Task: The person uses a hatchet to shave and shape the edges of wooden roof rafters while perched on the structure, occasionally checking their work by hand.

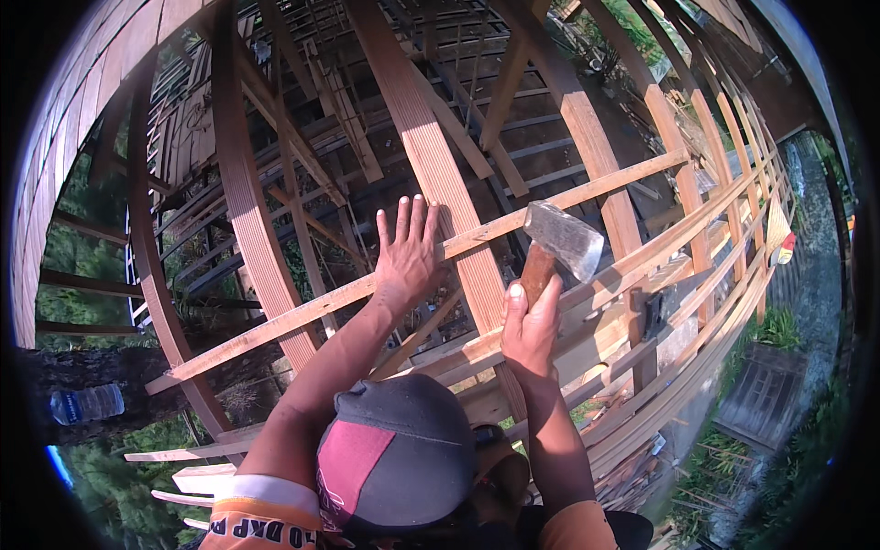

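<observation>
My left hand (408,252) lies with its fingers stretched out and slightly apart, its palm over a thin wooden batten (275,328). Its fingertips reach past the batten, close beside a wide reddish rafter (426,147). The batten runs slantwise across several rafters. My right hand (532,335) is wrapped around the short brown wooden handle of a hammer (564,240). The hammer's blocky grey metal head is raised and tilted, apart from the wood as far as I can tell. In this view it overlaps the batten's right part. No nail can be made out.
Long thin wooden strips (697,321) lie bunched on the right across the rafters. Gaps between rafters open onto beams and planks far below. On the left, a clear plastic bottle (87,403) rests on a dark surface. Wooden boarding (87,101) borders the upper left.
</observation>
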